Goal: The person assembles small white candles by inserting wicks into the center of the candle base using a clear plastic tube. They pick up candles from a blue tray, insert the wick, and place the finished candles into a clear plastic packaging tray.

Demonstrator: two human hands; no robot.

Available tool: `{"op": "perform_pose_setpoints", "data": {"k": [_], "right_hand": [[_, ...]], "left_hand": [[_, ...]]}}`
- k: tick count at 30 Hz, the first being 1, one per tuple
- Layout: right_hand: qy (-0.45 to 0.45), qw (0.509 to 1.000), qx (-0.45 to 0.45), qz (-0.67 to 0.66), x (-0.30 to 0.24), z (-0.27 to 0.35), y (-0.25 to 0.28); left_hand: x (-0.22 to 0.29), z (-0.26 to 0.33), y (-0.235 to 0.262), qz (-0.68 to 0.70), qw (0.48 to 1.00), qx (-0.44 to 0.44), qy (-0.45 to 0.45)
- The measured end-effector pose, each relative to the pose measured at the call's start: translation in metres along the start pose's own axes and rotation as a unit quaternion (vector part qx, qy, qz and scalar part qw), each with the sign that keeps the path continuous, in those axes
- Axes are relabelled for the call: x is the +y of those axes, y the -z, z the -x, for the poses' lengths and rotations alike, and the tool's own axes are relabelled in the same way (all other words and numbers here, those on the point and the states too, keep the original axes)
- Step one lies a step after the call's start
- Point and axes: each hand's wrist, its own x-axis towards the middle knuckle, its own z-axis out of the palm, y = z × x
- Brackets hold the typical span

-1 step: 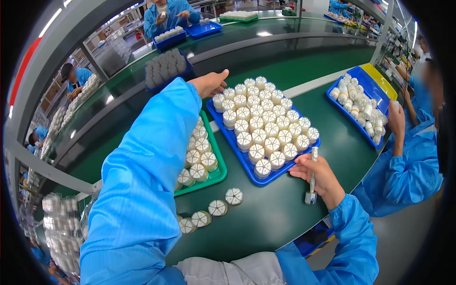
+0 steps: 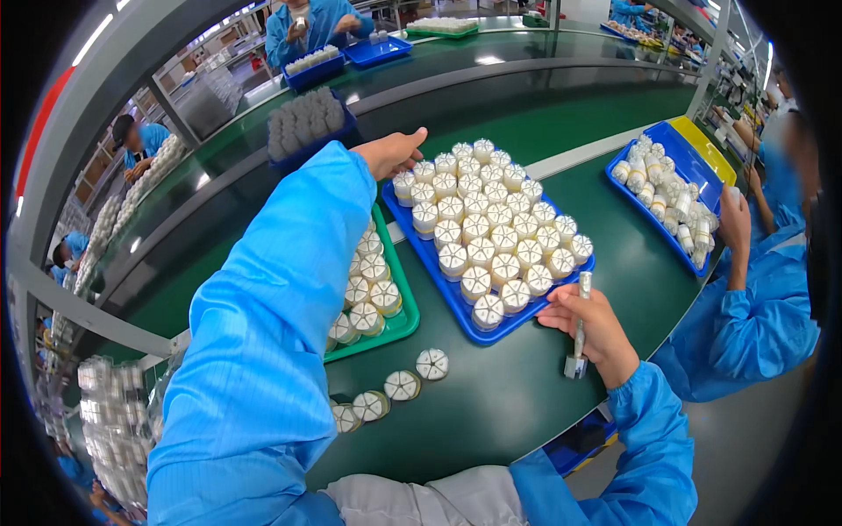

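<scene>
A blue tray (image 2: 481, 336) full of white round cylindrical pieces (image 2: 478, 226), their tops marked with spoke-like lines, lies before me on the dark green table. My left hand (image 2: 392, 155) grips its far left corner, thumb raised; the fingertips are partly hidden behind the pieces. At the near right corner, my right hand (image 2: 589, 324) touches the rim with its fingers. The same hand holds a slim tool (image 2: 576, 364) with a pale wrapped shaft and a blocky metallic end. Left of the tray, partly under my left sleeve, is a green tray (image 2: 405, 323) of similar pieces.
Several loose pieces (image 2: 403, 384) stand in a row near me. To the right, a blue tray (image 2: 656, 221) holds white cylinders beside a co-worker's hand (image 2: 735, 219). A dark-filled tray (image 2: 304, 130) sits far left, before a conveyor. Stacked clear packs (image 2: 112, 421) stand left.
The blue tray and both my hands have shifted very slightly to the right together. Across the conveyor, a co-worker's hands have moved a little.
</scene>
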Motion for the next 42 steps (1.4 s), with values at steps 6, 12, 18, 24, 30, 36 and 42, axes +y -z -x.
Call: {"op": "perform_pose_setpoints", "data": {"k": [6,12,18,24,30,36,42], "right_hand": [[0.071,0.991,0.092,0.061,-0.01,-0.003,0.034],[0.14,0.975,0.091,0.145,-0.056,-0.009,0.067],[0.213,0.953,0.041,0.211,-0.116,-0.03,0.03],[0.197,0.953,-0.121,0.196,-0.114,-0.095,-0.096],[0.139,0.931,-0.229,0.247,-0.074,-0.145,-0.216],[0.093,0.91,-0.254,0.314,-0.034,-0.166,-0.249],[0.067,0.895,-0.246,0.365,-0.026,-0.152,-0.241]], "left_hand": [[-0.006,-0.018,-0.042,0.056,0.998,0.011,-0.004],[0.002,0.018,-0.064,0.234,0.969,0.058,-0.052],[-0.005,0.101,-0.001,0.304,0.937,0.145,-0.093],[-0.084,0.251,0.066,0.342,0.889,0.287,-0.104],[-0.19,0.344,0.088,0.338,0.878,0.336,-0.046],[-0.258,0.354,0.072,0.338,0.87,0.359,0.011],[-0.28,0.352,0.071,0.308,0.891,0.321,0.084]]}}
